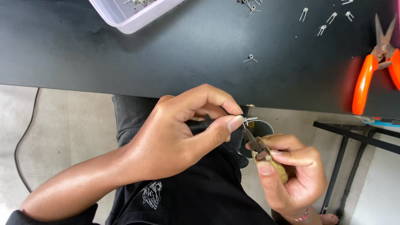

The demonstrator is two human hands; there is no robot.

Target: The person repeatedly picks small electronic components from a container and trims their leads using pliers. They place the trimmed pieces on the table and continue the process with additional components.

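Head view. Your left hand (175,137) is closed in a narrow pinch: thumb and forefinger meet on a small bent metal wire piece (250,120), held in the air over your lap, just below the near edge of the black tabletop (187,50). Your right hand (291,175) has its grip wrapped tight around the pale yellowish handles of small pliers (256,146). The pliers' long axis runs diagonally, from the handles at lower right up and to the left; their dark, slim nose points toward the wire piece and meets it beside your left thumb tip. The wire piece is silver-grey, thin and short, and mostly hidden by your fingers.

On the tabletop, well apart from both hands, lie more loose wire pieces (251,58), orange-handled snips (377,62) at the right edge, and a translucent plastic bin (125,16) at the far left.
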